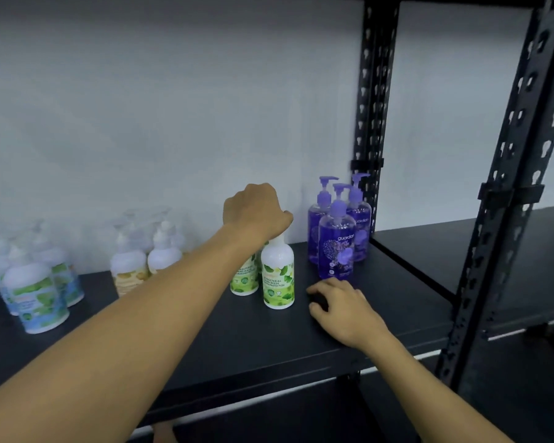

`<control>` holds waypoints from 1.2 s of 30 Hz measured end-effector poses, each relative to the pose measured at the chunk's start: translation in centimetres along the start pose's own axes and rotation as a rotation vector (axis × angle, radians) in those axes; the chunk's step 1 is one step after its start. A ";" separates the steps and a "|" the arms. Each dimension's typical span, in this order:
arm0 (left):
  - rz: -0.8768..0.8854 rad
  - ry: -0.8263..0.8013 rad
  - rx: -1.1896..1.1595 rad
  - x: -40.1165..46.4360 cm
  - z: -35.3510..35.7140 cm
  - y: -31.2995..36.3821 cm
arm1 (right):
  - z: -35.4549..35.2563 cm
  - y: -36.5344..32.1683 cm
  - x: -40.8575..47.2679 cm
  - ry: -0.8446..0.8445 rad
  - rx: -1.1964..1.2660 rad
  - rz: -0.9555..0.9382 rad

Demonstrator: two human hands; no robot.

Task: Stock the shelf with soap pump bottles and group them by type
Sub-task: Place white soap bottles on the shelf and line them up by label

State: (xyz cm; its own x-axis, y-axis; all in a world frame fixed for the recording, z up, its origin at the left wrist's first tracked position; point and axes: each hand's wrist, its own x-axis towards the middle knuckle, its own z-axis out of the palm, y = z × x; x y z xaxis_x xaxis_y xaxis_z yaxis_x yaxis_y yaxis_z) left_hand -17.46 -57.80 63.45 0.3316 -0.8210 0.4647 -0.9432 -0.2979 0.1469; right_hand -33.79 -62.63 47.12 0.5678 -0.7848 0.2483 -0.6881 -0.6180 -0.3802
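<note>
My left hand point(256, 212) grips the pump top of a white bottle with a green leaf label point(278, 276), standing upright on the black shelf point(224, 340). A second green-label bottle point(244, 278) stands just behind it, partly hidden by my arm. My right hand point(341, 306) rests on the shelf board with curled fingers, holding nothing, just in front of three purple pump bottles point(336, 247) grouped at the right.
Pale yellow-label bottles point(141, 260) stand left of centre, partly behind my forearm. Blue-green-label bottles point(36, 289) cluster at the far left. Black perforated uprights point(370, 123) point(506, 193) frame the right side, with another shelf bay beyond them.
</note>
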 end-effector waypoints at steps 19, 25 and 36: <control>0.116 0.065 -0.062 -13.2 6.7 -9.2 | 0.0 -0.4 -0.7 0.085 0.085 0.036; 0.020 -0.085 -0.150 -14.0 9.0 -10.9 | 0.6 -2.1 -0.4 0.229 0.417 0.069; -0.008 -0.236 -0.115 -13.6 9.8 -11.3 | 2.2 -6.2 2.7 0.384 0.585 -0.024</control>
State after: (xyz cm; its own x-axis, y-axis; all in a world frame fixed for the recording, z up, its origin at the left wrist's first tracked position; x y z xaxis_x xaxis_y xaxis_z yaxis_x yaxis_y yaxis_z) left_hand -11.14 -48.04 46.88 0.3211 -0.9139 0.2483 -0.9319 -0.2582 0.2546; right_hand -26.95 -60.82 48.16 0.3059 -0.7985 0.5185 -0.2597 -0.5939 -0.7614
